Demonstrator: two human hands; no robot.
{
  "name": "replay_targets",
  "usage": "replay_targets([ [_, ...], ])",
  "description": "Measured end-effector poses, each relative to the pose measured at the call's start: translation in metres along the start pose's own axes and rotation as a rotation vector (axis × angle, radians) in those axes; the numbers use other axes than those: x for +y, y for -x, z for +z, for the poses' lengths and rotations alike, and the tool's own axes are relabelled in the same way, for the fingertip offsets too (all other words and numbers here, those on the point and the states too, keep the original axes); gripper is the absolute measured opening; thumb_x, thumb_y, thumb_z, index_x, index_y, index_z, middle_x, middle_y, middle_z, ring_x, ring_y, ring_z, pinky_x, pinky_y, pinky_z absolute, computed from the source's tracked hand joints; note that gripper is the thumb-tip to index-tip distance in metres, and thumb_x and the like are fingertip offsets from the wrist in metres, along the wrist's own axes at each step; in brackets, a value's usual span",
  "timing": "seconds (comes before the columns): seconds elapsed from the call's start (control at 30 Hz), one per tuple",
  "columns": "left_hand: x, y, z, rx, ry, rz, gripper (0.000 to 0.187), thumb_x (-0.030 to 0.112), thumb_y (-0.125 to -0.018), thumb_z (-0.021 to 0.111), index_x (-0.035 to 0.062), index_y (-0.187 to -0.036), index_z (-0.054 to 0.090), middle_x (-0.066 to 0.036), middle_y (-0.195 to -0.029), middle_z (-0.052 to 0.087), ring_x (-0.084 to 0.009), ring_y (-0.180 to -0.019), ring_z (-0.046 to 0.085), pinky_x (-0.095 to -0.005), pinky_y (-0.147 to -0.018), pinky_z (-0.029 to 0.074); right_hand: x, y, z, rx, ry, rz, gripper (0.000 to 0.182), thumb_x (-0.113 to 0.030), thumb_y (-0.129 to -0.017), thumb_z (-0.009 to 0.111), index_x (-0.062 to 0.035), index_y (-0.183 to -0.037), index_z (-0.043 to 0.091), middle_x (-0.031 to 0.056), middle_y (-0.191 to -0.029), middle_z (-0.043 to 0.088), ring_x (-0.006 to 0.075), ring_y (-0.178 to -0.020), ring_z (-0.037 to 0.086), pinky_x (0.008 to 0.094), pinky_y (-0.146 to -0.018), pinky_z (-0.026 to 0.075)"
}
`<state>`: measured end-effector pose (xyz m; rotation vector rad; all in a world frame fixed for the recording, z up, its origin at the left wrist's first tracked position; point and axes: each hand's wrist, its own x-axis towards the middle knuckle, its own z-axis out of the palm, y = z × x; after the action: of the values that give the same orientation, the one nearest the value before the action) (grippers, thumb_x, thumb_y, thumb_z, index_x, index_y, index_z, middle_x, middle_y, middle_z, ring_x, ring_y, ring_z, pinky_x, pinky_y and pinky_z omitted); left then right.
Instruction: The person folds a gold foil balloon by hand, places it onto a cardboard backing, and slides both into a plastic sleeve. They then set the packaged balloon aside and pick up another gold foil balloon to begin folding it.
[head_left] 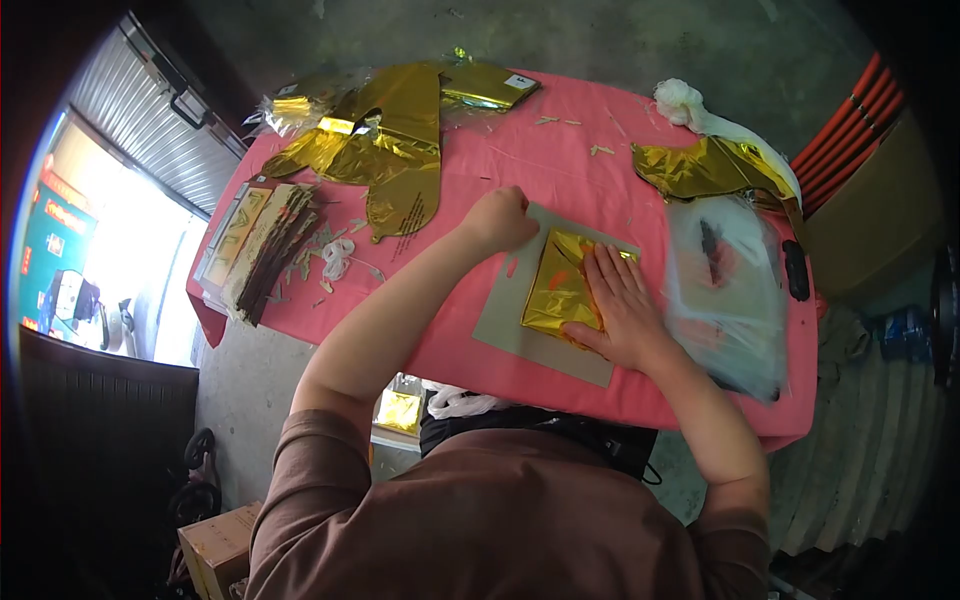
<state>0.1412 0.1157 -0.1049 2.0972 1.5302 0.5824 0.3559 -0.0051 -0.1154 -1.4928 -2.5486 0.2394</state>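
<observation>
A folded gold foil balloon lies as a flat square on a grey cardboard sheet near the front of the table. My right hand rests palm down on the foil's right side, fingers stretched out and thumb apart. At the card's far left corner is my left hand, its fingers curled closed. Whatever those fingers may hold is hidden. The card has a small slot near its left edge.
A pink cloth covers the table. Gold foil balloons lie at the back left, another at the right. A stack of printed cards, white string, clear plastic bags and a black tool surround the card.
</observation>
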Motion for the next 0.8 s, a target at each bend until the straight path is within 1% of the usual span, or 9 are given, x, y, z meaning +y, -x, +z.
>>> replay_targets([
  [0.03,-0.002,-0.004,-0.001,0.003,-0.003,0.006,0.025,0.021,-0.079,0.061,-0.0018,-0.089,0.06,-0.014,-0.077,0.065,-0.0257,-0.07,0.063,-0.0375,-0.064,0.05,0.001,-0.001,-0.002,-0.004,0.002,0.002,0.094,-0.058,-0.082,0.053,0.0024,-0.144,0.016,0.0234,-0.149,0.015,0.0351,-0.14,0.011,0.0476,-0.112,0.01],
  [0.1,0.002,-0.003,-0.01,-0.218,0.183,-0.072,0.026,0.024,-0.082,0.062,-0.0016,-0.077,0.06,-0.007,-0.065,0.06,-0.0138,-0.061,0.057,-0.0307,-0.055,0.045,0.001,0.0,-0.003,-0.009,0.006,0.006,0.094,-0.058,-0.082,0.053,0.0025,-0.144,0.016,0.0233,-0.149,0.015,0.035,-0.14,0.01,0.0474,-0.112,0.01],
  [0.33,-0.02,0.001,-0.026,-0.156,0.24,0.006,0.028,0.024,-0.086,0.059,-0.001,-0.073,0.06,-0.002,-0.057,0.052,-0.0073,-0.056,0.048,-0.0277,-0.052,0.04,-0.005,-0.02,0.001,-0.049,0.002,-0.004,0.093,-0.059,-0.083,0.05,0.0028,-0.143,0.016,0.023,-0.15,0.013,0.0342,-0.141,0.009,0.0455,-0.113,0.008],
  [0.43,-0.033,0.006,-0.029,-0.112,0.205,-0.059,0.027,0.024,-0.086,0.059,0.0002,-0.075,0.062,-0.006,-0.062,0.056,-0.0133,-0.054,0.052,-0.0302,-0.054,0.043,-0.006,-0.029,0.005,-0.027,0.006,-0.017,0.092,-0.06,-0.083,0.049,0.0029,-0.143,0.016,0.0226,-0.15,0.013,0.0338,-0.141,0.009,0.0454,-0.113,0.008],
  [0.5,-0.043,0.02,-0.029,0.199,-0.083,0.173,0.021,0.023,-0.083,0.061,0.0026,-0.085,0.064,-0.01,-0.083,0.061,-0.0226,-0.071,0.059,-0.0356,-0.065,0.047,-0.005,-0.028,0.006,-0.023,0.001,-0.02,0.092,-0.059,-0.084,0.049,0.0029,-0.143,0.016,0.0222,-0.15,0.013,0.0335,-0.141,0.009,0.0454,-0.113,0.008],
  [0.53,-0.047,0.029,-0.028,0.2,-0.084,0.171,0.021,0.023,-0.083,0.061,0.0026,-0.085,0.064,-0.01,-0.083,0.061,-0.0226,-0.071,0.059,-0.0356,-0.065,0.047,-0.005,-0.028,0.006,-0.016,-0.005,-0.022,0.092,-0.059,-0.084,0.049,0.0029,-0.143,0.016,0.0219,-0.15,0.014,0.0332,-0.141,0.009,0.0455,-0.113,0.008],
  [0.6,-0.05,0.049,-0.027,0.305,-0.387,0.265,0.024,0.024,-0.082,0.061,0.0056,-0.097,0.063,-0.01,-0.104,0.058,-0.0285,-0.094,0.055,-0.0399,-0.08,0.045,-0.005,-0.028,0.007,-0.015,-0.004,-0.018,0.092,-0.059,-0.084,0.049,0.0029,-0.143,0.016,0.0216,-0.15,0.014,0.0329,-0.141,0.009,0.0455,-0.113,0.008],
  [0.7,-0.047,0.062,-0.024,0.24,-0.37,0.301,0.028,0.024,-0.082,0.061,0.008,-0.105,0.06,-0.008,-0.106,0.056,-0.0261,-0.103,0.051,-0.0395,-0.087,0.041,-0.004,-0.029,0.009,-0.005,0.002,-0.024,0.092,-0.059,-0.084,0.049,0.0028,-0.143,0.016,0.0212,-0.15,0.014,0.0322,-0.141,0.009,0.0457,-0.113,0.008],
  [0.8,-0.053,0.062,-0.022,0.327,-0.304,0.374,0.024,0.025,-0.08,0.062,0.0081,-0.098,0.061,-0.007,-0.097,0.055,-0.027,-0.096,0.052,-0.0394,-0.085,0.041,-0.005,-0.028,0.007,-0.004,0.008,-0.015,0.091,-0.059,-0.084,0.049,0.0025,-0.144,0.017,0.021,-0.15,0.014,0.0318,-0.141,0.009,0.0458,-0.113,0.009],
])
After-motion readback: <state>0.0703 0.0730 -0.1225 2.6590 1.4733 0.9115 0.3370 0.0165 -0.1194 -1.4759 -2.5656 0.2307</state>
